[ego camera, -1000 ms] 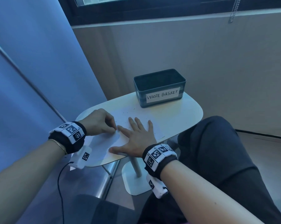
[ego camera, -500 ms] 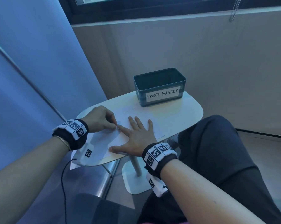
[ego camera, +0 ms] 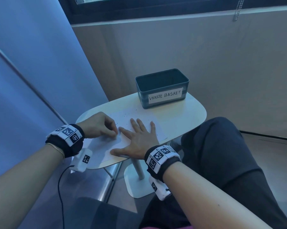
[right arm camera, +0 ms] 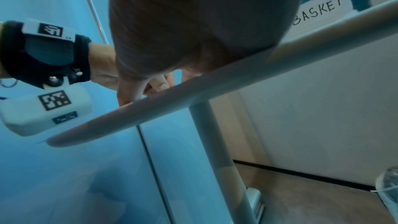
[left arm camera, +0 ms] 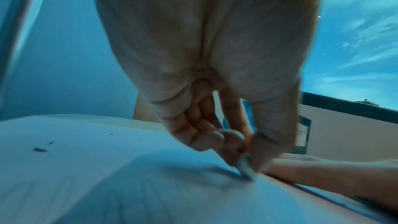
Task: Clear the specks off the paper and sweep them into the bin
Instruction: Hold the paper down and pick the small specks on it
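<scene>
Now the left hand, pinching a small eraser, has slid slightly up the paper; the right hand stays flat, pressing it; specks remain.

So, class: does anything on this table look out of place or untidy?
Yes. Small dark specks lie scattered on the white paper, short of the waste basket. The paper's near corner also overhangs the table edge.

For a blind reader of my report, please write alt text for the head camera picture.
Two hands work on a sheet of paper on a small white table: the right hand lies flat on it, and the left hand pinches something small against it. Dark specks dot the paper, and an open bin labelled WASTE BASKET stands behind.
</scene>
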